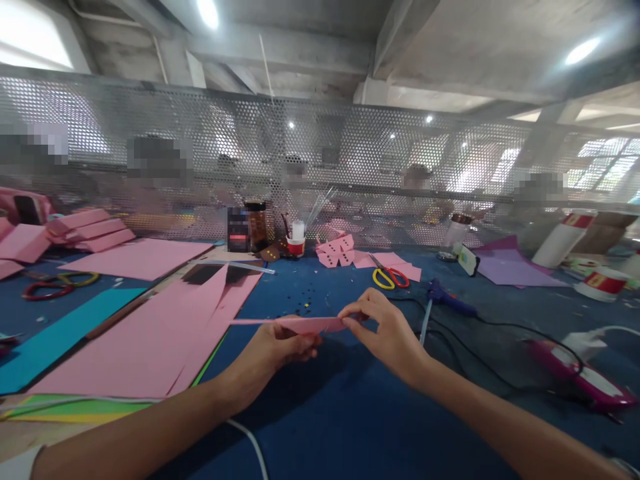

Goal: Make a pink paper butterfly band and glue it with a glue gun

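A narrow folded piece of pink paper (pixel 313 325) is held above the blue table (pixel 320 413), seen nearly edge-on. My left hand (pixel 275 350) is closed on its left part, with the thumb in front and a thin pink end sticking out to the left. At the right end of the paper, my right hand (pixel 377 327) pinches it between thumb and fingertips. Large pink sheets (pixel 145 333) lie to the left of my left hand. Beyond my right hand are scissors with yellow and red handles (pixel 390 277) and a blue glue gun (pixel 450 298).
A perforated metal screen (pixel 320 147) crosses the back. Before it stand a brown jar (pixel 257 227), a red and white cup (pixel 295 245) and a dotted pink paper piece (pixel 336 251). Cables run rightward to a magenta power strip (pixel 580 377). A teal sheet (pixel 65 333) lies left.
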Available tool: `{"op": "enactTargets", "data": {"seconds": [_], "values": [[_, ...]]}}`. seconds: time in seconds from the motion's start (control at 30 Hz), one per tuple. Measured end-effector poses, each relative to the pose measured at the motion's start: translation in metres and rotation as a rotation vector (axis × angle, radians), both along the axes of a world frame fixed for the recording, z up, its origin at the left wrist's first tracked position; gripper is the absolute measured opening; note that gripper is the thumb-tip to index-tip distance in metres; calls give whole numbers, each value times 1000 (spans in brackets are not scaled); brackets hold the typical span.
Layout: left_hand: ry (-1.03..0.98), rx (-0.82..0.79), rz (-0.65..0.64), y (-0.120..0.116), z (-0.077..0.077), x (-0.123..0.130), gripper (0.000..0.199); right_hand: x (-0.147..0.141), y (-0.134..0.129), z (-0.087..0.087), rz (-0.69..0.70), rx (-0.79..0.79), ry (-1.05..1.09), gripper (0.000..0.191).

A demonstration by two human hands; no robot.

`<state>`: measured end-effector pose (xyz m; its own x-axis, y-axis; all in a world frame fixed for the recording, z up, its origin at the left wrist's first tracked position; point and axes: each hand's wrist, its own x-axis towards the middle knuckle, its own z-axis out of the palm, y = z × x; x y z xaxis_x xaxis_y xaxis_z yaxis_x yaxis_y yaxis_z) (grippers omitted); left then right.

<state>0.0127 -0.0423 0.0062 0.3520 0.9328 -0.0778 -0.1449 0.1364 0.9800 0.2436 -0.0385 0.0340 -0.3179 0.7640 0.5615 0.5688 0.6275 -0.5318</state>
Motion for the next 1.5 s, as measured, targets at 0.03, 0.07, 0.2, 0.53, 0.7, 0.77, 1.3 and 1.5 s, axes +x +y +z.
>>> {"op": "enactTargets", "data": {"seconds": [0.03,0.07,0.2,0.53,0.7,0.77,1.3,1.5], "values": [[-15,-12,-11,-1,2,0,27,0,0,0,-15,36,-22,11],[-36,-26,-22,-2,4,0,27,1,-1,0,-23,68,-42,11],[-116,-106,-47,-1,9,-2,22,1,-2,-1,5,138,-54,12],[-167,-130,-125,-2,8,-1,21,-5,-5,3,107,-202,147,13],[-93,-47,-173,-8,11,2,22,-6,-2,2,132,-306,206,13],[-96,-31,-171,-9,12,2,23,-6,-2,1,174,-339,190,15],[-38,33,5,-3,8,2,22,-8,-5,-5,340,-597,137,21],[4,60,81,0,8,0,25,-7,-4,-5,355,-641,106,20]]}}
